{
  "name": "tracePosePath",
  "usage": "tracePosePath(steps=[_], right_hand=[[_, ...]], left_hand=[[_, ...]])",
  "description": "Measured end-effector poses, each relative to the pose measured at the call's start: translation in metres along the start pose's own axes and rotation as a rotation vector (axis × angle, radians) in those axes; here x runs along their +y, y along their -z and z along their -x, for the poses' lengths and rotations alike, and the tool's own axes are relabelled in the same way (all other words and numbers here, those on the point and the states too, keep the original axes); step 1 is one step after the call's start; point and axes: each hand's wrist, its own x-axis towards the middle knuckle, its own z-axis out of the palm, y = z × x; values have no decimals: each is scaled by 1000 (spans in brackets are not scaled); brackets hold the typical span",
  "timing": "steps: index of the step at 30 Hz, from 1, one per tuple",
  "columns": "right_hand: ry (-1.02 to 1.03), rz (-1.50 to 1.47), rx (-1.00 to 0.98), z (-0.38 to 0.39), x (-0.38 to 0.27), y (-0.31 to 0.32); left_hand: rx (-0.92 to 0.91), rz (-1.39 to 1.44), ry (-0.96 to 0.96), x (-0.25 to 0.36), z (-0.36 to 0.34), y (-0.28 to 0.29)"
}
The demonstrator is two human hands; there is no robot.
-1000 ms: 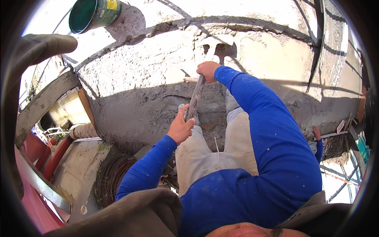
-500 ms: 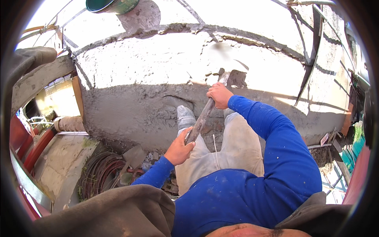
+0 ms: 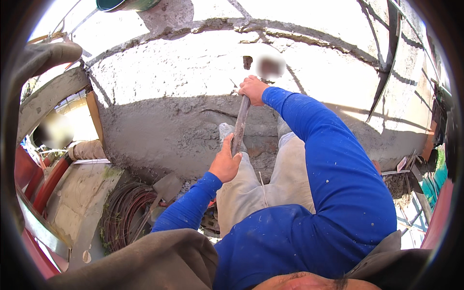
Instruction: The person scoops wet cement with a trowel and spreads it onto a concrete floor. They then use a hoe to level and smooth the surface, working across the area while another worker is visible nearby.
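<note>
A long, worn wooden tool handle runs up and away between my legs. My left hand is wrapped round its near end, by my left knee. Farther along, my right hand grips it where the sunlit concrete begins. The tool's working end cannot be made out beyond my right hand, amid glare and a blurred patch. Grey wet-looking concrete lies around my feet, rough on the surface. A small dark hole shows in the bright part beyond the handle.
A green bucket stands at the far left. Coiled rusty wire or tubing lies near left, beside a concrete ledge. Red bars stand at the left edge. A ridge of broken concrete crosses the far side.
My right hand has moved left and farther away with the handle, which now stands steeper in view. My left hand has shifted slightly up. Both keep their hold.
</note>
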Motion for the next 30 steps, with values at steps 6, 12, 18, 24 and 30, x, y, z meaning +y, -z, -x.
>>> tracePosePath(steps=[6, 12, 18, 24, 30], right_hand=[[29, -57, -63, 29, -34, -7], [26, -144, 35, 63, -69, -8], [-83, -275, 263, 120, -78, 9], [-269, -241, 517, 135, 18, 13], [-346, -236, 351, 91, 61, 14]], left_hand=[[15, -59, -95, -15, 43, -15], [-57, -56, 26, 18, 100, -14], [-287, 474, 131, 40, 106, -2], [-444, 686, 10, 76, -19, 3], [-318, 622, 5, 93, -56, 6]])
